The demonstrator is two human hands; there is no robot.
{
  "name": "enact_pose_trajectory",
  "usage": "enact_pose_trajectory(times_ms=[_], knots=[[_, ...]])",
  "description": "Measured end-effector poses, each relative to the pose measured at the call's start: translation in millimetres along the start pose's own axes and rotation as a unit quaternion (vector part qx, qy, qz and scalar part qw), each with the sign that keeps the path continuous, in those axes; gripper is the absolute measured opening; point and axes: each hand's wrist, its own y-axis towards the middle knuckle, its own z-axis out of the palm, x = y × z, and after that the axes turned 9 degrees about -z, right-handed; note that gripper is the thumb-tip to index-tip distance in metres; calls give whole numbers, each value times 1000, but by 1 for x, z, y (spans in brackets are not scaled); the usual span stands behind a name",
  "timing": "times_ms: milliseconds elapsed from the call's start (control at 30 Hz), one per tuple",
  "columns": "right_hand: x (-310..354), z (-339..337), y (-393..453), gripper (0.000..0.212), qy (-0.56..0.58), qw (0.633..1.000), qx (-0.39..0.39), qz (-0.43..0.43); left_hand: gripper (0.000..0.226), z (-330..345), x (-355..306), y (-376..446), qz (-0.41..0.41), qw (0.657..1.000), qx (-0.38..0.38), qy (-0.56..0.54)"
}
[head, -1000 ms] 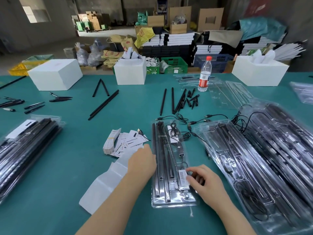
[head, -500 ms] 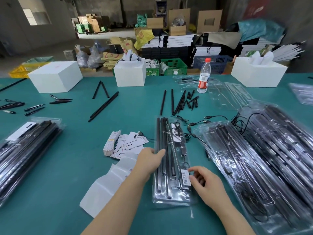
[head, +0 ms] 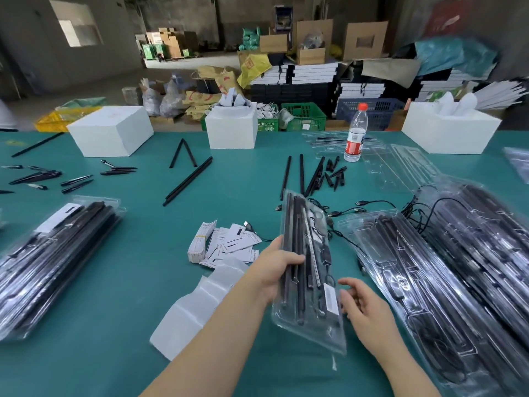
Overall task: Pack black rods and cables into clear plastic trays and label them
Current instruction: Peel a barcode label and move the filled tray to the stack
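A clear plastic tray (head: 307,319) holding black rods and a cable is lifted off the green table and tilted. My left hand (head: 274,267) grips its left edge, fingers curled over the rods. A white barcode label (head: 331,302) sticks on the tray's lower right. My right hand (head: 363,305) hovers just right of the label, fingers loosely spread, holding nothing. Loose black rods (head: 303,176) lie farther back, and loose cables (head: 357,207) lie beside the tray.
Stacks of packed trays lie at the right (head: 458,267) and left (head: 48,253). Label sheets (head: 226,242) and white backing paper (head: 197,305) sit left of my arm. A water bottle (head: 355,133), empty trays (head: 398,164) and white boxes (head: 232,127) stand at the back.
My left hand has closed on the tray's left edge and raised it off the table, tilting it. My right hand has come off the label and opened beside it.
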Motion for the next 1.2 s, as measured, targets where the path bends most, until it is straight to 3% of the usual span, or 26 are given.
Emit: enact_pose_trajectory(times_ms=[133,200,267,333,400,533,567,600,767,867,1000,1200], knots=[[0,-1,0,20,-4,1000,3,10,46,-40,-41,-28,45,998,5,31],[1,-1,0,21,-10,1000,3,13,57,-68,-64,-53,111,982,-63,141],[3,-1,0,21,-15,1000,3,17,72,-96,-85,-80,179,941,-150,247],[5,0,-1,21,-20,1000,5,23,86,-126,-101,-100,221,853,-247,403],[6,0,-2,22,-30,999,5,26,94,-161,-110,-111,209,732,-352,544],[8,1,-1,22,-54,998,5,22,95,-234,-108,-131,67,539,-479,690],[8,2,-1,22,-55,998,5,24,93,-251,-103,-136,24,496,-495,713],[7,2,-2,22,-55,998,4,26,91,-267,-97,-139,-9,476,-508,718],[7,4,-2,22,-54,998,-7,33,89,-328,-65,-149,-74,497,-530,683],[8,5,-2,23,-67,997,-12,36,84,-349,-49,-151,-94,533,-520,660],[9,5,-3,23,-71,997,-13,38,77,-363,-40,-149,-104,553,-513,648],[9,5,-3,23,-77,996,-13,35,73,-377,-35,-145,-112,554,-521,639]])
